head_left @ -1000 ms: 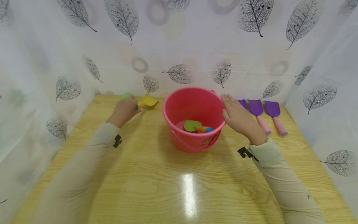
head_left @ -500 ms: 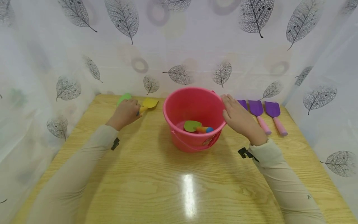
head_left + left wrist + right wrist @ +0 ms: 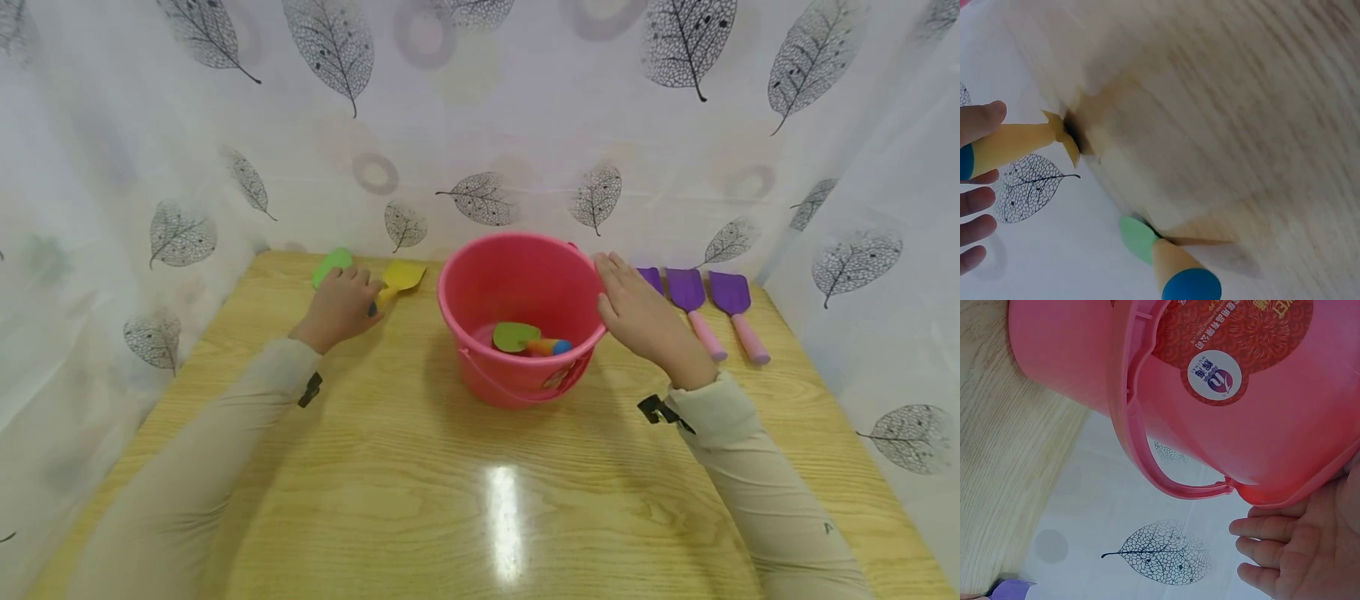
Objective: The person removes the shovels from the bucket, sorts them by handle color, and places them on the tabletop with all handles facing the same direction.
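In the head view my left hand (image 3: 340,310) is at the back left of the table. It holds a yellow toy shovel (image 3: 405,275) by its handle; in the left wrist view, thumb and fingers lie on either side of the yellow handle (image 3: 1016,145). A second shovel with a green blade (image 3: 333,263) lies just behind that hand, its handle hidden by the hand in the head view. A pink bucket (image 3: 491,383) stands upright at centre, with a green-bladed shovel (image 3: 516,337) inside. My right hand (image 3: 641,318) rests, fingers straight, against the bucket's right rim.
Purple-bladed shovels with pink handles lie to the right of the bucket, among them one at the far right (image 3: 731,292); another is partly hidden by the right hand. A leaf-patterned curtain (image 3: 300,183) borders the wooden table (image 3: 390,500) at the back and sides.
My left hand has settled slightly lower and to the right on the yellow shovel's handle, showing more of the green blade behind. The right hand and bucket stay put.
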The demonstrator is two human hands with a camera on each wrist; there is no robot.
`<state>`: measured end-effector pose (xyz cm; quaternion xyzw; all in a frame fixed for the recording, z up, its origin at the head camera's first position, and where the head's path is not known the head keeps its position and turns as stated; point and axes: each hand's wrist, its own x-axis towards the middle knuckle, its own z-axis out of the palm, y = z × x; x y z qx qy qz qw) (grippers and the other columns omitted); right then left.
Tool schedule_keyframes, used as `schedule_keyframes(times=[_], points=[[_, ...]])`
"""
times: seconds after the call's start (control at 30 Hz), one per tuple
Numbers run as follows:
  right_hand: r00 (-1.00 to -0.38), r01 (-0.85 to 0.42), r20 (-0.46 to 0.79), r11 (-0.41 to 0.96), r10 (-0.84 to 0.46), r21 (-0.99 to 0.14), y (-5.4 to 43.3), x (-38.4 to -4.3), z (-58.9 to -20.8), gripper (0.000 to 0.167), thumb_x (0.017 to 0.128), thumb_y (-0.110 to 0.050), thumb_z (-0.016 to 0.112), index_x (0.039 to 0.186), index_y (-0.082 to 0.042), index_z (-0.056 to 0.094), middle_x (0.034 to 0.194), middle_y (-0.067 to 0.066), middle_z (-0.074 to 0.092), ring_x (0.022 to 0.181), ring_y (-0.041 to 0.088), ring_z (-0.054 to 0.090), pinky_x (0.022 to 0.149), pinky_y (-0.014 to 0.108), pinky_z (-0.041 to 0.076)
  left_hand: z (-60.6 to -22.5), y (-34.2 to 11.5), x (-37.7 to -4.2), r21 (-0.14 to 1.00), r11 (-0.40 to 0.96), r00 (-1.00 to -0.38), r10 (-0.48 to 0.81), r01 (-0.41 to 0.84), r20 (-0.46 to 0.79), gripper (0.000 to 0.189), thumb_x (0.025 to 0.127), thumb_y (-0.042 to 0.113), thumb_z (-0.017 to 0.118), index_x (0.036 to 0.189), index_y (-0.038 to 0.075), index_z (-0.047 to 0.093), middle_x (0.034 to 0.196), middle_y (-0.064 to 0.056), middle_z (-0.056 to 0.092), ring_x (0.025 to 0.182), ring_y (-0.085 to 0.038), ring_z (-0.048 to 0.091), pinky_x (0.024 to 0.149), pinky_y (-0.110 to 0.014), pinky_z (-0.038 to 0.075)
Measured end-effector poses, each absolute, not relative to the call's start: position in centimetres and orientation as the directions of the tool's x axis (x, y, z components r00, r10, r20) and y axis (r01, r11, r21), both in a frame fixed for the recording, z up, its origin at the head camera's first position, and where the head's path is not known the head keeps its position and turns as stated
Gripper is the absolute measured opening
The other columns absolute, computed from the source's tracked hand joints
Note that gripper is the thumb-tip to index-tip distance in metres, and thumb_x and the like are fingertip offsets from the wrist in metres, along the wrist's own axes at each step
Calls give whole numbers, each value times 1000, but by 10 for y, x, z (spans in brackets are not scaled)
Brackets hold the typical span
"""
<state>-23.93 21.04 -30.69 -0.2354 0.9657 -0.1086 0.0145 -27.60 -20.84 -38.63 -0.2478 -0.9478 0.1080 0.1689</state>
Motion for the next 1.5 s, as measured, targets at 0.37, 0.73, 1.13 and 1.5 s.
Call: schedule_keyframes(times=[0.37,0.73,1.13,1.5], points=[[-890,-450,24,867,-455,-215,210,-240,-306,56,99,-18,28,147,7,14,154,25,17,145,40,10,118,52,13,-404,-202,-278,-262,843,-831,522,470,192,57,73,49,74,102,2,61,92,-14,64,86,-32,60,76,-42,48],[-892,-443,23,866,-451,-233,212,-239,-308,57,99,-20,28,148,6,12,155,24,15,145,38,8,118,51,12,-397,-192,-275,-224,838,-843,528,498,103,62,68,60,73,93,5,59,92,-12,63,88,-31,59,81,-44,49],[-893,-442,23,866,-450,-234,213,-239,-308,57,99,-20,29,148,5,12,156,23,14,146,38,8,119,51,12,-401,-191,-272,-205,824,-832,551,529,69,59,69,54,75,98,6,58,82,-8,59,76,-26,56,72,-41,45],[-889,-447,10,862,-458,-237,212,-237,-305,57,100,-19,27,148,5,11,155,24,14,145,39,7,118,51,11,-407,-188,-278,-190,822,-826,558,536,83,48,72,45,76,97,8,56,82,-8,61,78,-28,58,75,-44,47]])
